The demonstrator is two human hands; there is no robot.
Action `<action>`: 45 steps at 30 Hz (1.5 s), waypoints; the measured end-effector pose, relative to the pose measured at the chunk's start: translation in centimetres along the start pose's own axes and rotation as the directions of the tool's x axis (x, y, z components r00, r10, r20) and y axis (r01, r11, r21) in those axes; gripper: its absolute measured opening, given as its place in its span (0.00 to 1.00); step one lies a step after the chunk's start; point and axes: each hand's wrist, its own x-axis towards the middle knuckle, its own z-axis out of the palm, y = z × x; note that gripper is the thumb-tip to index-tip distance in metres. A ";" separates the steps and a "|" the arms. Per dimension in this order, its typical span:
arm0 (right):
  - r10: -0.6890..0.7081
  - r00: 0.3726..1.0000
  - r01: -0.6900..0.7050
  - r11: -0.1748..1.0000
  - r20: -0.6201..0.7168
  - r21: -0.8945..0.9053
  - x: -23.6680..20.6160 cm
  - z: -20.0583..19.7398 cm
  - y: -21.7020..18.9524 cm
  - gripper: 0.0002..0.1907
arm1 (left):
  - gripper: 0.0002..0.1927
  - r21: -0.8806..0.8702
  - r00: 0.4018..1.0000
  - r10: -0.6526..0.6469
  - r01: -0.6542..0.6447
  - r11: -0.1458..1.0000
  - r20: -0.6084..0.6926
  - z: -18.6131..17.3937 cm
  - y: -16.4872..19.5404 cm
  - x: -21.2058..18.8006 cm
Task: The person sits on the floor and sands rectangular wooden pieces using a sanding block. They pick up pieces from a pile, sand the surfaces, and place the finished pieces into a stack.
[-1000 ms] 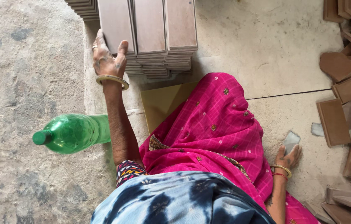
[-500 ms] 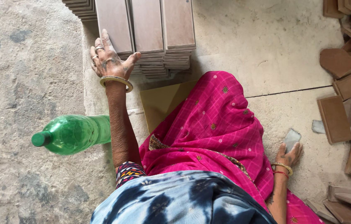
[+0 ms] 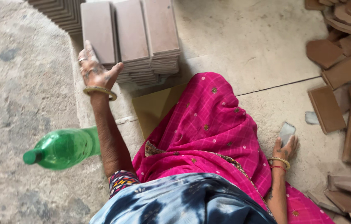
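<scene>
Left hand [image 3: 95, 70] in the upper left of the frame, fingers spread and released, lying against the stacked rows of flat brown clay tiles [image 3: 132, 39]. Right hand [image 3: 284, 147] at lower right, fingers loosely grasping a small grey stone chip [image 3: 286, 132] on the pale concrete floor [image 3: 242, 37]. Green plastic bottle [image 3: 61, 148] at left, tucked under the arm.

The left hand [image 3: 94, 70] covers the near corner of the leftmost stack of flat reddish-brown rectangular tiles [image 3: 98, 37], whose far ends the top edge cuts off. The left forearm hides the base of the green plastic bottle [image 3: 61, 148]. The right hand [image 3: 284, 147] overlaps a small grey flat piece [image 3: 286, 132], too small to identify.
</scene>
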 end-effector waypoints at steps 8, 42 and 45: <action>-0.030 0.999 0.031 0.999 -0.024 0.008 -0.2 0.3 -0.1 0.42 | 0.67 0.034 0.999 -0.037 0.036 0.999 0.039 -0.3 0.0 0.6; -0.148 0.963 0.155 0.988 -0.224 0.013 -0.7 0.8 -2.5 0.42 | 0.60 0.193 0.976 0.187 -0.205 0.960 0.107 1.3 -8.7 3.9; -0.181 0.943 0.174 0.983 -0.280 -0.050 -1.4 1.3 -3.2 0.41 | 0.57 0.226 0.947 0.315 -0.293 0.929 -0.066 0.0 -7.4 2.3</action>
